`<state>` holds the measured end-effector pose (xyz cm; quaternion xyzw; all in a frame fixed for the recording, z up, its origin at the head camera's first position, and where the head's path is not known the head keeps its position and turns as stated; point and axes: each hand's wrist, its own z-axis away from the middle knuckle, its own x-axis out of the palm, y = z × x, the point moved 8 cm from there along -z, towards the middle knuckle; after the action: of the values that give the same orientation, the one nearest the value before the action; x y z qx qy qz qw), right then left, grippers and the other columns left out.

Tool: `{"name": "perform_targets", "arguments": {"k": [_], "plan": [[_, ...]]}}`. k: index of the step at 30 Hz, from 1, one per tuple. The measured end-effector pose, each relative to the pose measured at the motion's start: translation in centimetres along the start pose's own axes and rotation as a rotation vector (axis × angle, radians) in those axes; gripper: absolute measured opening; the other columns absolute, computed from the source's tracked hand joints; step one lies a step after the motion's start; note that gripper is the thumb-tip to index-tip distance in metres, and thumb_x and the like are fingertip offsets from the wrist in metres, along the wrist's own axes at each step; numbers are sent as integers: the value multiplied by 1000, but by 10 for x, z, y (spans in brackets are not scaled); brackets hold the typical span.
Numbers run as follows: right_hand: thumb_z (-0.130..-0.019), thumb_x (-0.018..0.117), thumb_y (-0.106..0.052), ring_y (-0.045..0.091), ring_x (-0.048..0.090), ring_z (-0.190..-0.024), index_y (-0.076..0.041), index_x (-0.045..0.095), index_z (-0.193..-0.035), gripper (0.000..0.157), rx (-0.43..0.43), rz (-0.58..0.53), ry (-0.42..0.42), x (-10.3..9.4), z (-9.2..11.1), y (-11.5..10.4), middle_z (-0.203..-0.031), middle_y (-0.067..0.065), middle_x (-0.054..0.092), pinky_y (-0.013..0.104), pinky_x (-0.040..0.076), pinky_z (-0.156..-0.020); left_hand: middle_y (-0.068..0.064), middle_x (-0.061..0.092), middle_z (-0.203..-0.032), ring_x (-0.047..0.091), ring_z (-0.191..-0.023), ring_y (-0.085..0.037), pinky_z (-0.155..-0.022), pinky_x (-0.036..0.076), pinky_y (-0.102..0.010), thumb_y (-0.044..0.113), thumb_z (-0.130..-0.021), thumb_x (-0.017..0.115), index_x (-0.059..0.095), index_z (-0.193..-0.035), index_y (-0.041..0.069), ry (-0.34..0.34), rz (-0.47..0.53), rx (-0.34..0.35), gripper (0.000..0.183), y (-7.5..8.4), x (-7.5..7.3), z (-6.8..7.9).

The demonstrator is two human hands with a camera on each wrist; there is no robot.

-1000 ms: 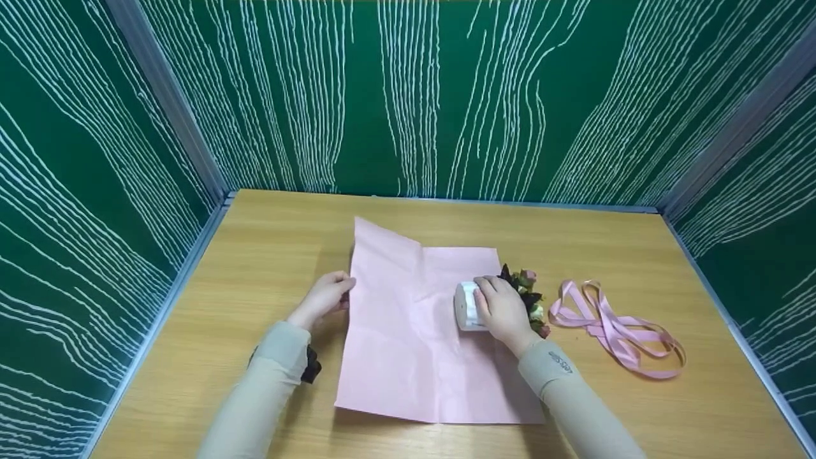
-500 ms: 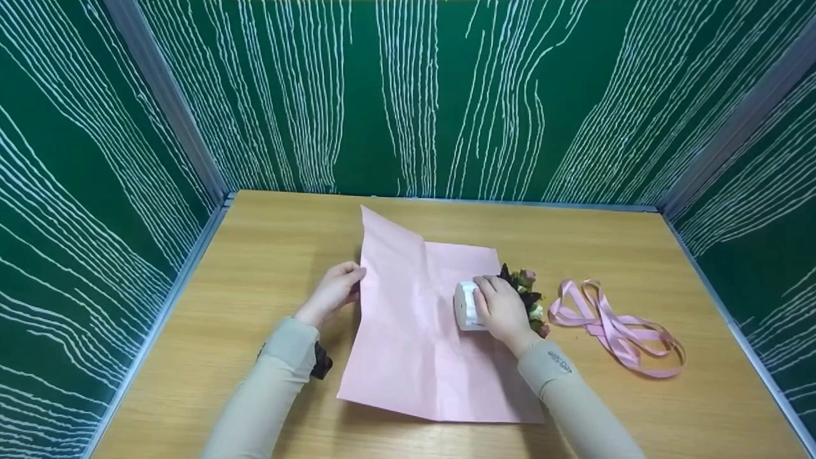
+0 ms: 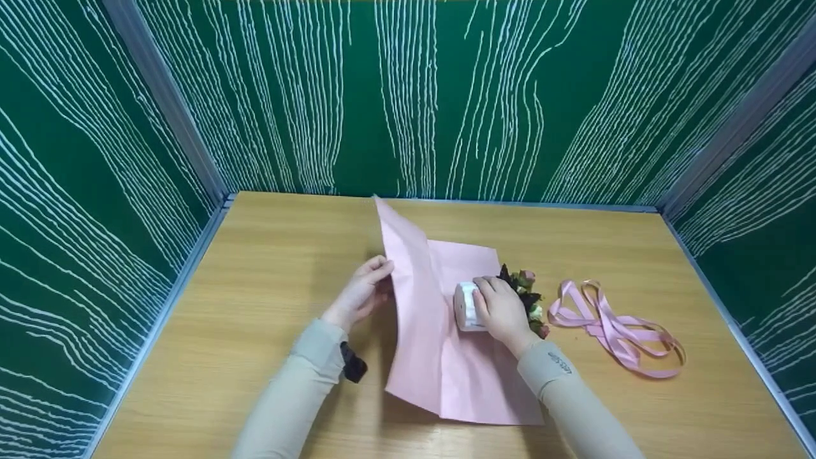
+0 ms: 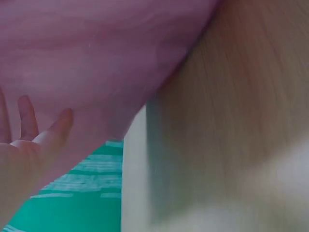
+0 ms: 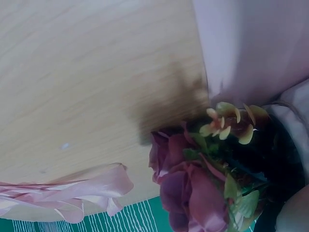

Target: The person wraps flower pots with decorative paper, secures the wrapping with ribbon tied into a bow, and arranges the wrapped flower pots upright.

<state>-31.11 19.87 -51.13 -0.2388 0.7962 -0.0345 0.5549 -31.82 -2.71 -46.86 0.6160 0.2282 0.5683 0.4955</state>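
My left hand (image 3: 363, 293) pinches the left edge of a creased pink sheet of wrapping paper (image 3: 417, 312), whose left half stands raised off the table. In the left wrist view, the thumb and fingers (image 4: 60, 126) lie against the paper (image 4: 96, 58). My right hand (image 3: 503, 312) grips a white pot-like base (image 3: 467, 307) lying on its side on the paper's right half. Artificial roses (image 3: 529, 299) point right from it. The right wrist view shows mauve roses (image 5: 193, 193) and small leaves close up; most of the right hand is outside that view.
A loose pink ribbon (image 3: 628, 335) lies looped on the wooden table (image 3: 268, 248), right of the flowers. Green walls (image 3: 472, 95) with white wavy lines and grey corner posts enclose the table at the back and sides.
My left hand has moved to the right and slightly away from me, lifting the paper's left half more steeply toward the white base. The right hand and flowers have stayed in place.
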Motion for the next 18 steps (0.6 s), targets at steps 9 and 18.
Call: {"name": "perform_targets", "arguments": {"k": [9, 18], "plan": [[-98, 45, -24, 34, 55, -111, -2, 60, -120, 34, 24, -9, -21, 3, 0, 2, -117, 16, 60, 47, 43, -99, 10, 52, -72, 50, -74, -2, -73, 39, -16, -1, -99, 33, 51, -71, 18, -18, 316, 140, 39, -25, 34, -15], [-98, 45, -23, 34, 54, -112, -2, 60, -119, 34, 20, -31, -13, -2, 0, 2, -117, 16, 60, 47, 43, -98, 13, 53, -71, 51, -76, 0, -77, 38, -13, 5, -101, 36, 55, -71, 20, 39, 438, 160, 38, -42, 46, -22]]}}
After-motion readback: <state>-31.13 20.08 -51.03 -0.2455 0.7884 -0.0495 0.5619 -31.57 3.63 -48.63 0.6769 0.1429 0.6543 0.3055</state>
